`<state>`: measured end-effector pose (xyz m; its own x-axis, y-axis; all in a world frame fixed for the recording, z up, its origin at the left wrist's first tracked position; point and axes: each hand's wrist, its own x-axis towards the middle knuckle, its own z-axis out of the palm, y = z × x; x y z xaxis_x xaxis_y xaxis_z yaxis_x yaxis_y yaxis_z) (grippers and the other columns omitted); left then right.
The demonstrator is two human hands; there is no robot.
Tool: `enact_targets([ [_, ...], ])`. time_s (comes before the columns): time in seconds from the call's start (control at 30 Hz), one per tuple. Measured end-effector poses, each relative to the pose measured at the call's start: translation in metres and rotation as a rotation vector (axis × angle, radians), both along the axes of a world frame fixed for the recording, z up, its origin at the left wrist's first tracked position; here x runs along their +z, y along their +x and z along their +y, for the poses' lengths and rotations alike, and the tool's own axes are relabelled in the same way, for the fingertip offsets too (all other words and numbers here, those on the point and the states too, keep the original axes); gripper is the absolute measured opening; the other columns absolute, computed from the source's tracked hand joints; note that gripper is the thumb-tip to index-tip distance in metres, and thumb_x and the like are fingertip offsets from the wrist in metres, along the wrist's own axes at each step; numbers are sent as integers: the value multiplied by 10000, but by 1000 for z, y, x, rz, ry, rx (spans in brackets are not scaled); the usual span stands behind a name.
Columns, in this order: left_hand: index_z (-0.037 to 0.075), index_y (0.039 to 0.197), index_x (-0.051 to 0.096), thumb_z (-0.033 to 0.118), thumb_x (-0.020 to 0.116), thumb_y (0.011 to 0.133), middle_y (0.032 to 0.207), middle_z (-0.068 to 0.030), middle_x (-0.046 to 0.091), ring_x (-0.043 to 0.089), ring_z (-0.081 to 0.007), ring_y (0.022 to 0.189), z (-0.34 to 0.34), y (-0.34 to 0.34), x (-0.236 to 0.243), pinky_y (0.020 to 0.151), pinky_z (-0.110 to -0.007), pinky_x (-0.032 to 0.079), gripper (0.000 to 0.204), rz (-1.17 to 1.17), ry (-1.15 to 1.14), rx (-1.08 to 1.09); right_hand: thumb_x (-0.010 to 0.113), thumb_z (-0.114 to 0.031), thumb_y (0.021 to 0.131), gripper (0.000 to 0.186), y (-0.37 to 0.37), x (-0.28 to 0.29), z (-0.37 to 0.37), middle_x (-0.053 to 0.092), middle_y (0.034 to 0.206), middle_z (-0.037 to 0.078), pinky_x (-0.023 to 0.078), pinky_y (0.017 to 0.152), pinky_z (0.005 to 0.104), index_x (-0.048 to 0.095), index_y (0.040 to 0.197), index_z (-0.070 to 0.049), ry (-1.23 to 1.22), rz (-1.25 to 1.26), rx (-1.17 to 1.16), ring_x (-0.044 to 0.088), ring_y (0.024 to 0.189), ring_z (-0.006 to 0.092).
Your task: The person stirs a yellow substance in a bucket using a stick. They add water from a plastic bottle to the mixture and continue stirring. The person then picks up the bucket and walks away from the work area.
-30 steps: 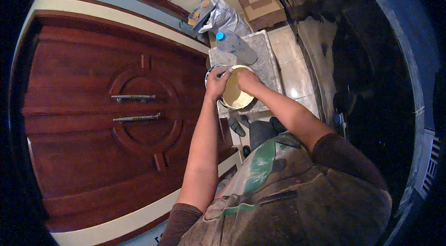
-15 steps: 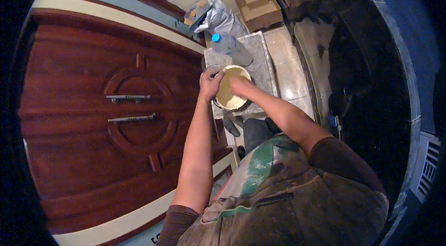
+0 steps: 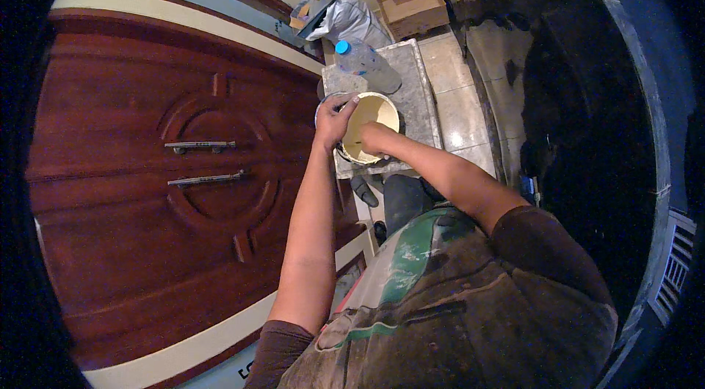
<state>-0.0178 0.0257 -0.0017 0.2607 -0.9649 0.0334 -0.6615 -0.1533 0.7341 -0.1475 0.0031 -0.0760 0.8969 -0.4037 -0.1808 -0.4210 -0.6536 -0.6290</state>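
Observation:
A cream-coloured bucket (image 3: 383,106) stands on a stained grey slab-like table top. My left hand (image 3: 333,125) grips its left rim, with the thumb lying over the edge. Down inside the bucket, toward its near side, is my right hand (image 3: 376,139), with fingers curled closed. Whatever that hand holds, if anything, is hidden by the fist. Just beyond the bucket, a clear plastic bottle (image 3: 377,75) with a blue cap leans toward the left.
The grey table top (image 3: 420,106) has tiled floor (image 3: 466,125) to its right. Farther back are a white sack (image 3: 354,18) and a cardboard box (image 3: 411,7). A dark red wooden door (image 3: 103,147) fills the left side. Dark sheeting (image 3: 580,95) hangs at right.
Inside the bucket my right hand has shifted slightly toward its near left side. My left hand stays on the rim. The whole view has moved a little.

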Motion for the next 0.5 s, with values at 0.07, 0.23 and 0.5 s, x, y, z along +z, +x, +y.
enact_targets([
  [0.07,35,1058,748,264,715,888,1032,-146,721,670,-246,972,-5,4,-6,872,-336,500,287,31,8,4,639,-94,708,205,11,-10,-18,705,922,238,545,792,463,724,846,31,134,-117,-259,690,889,389],
  [0.23,34,1064,747,250,712,891,1052,-152,711,669,-249,971,-6,-1,-4,868,-331,501,278,49,-1,-29,622,-103,743,221,-5,-11,-3,704,903,237,553,765,473,723,902,13,24,-75,-229,691,885,389],
  [0.5,33,1045,749,221,713,894,1014,-143,707,661,-226,953,-4,-7,4,853,-308,494,243,133,31,9,619,-131,800,213,-12,-13,-12,714,958,210,565,766,475,729,944,-18,22,-36,-262,701,878,373],
])
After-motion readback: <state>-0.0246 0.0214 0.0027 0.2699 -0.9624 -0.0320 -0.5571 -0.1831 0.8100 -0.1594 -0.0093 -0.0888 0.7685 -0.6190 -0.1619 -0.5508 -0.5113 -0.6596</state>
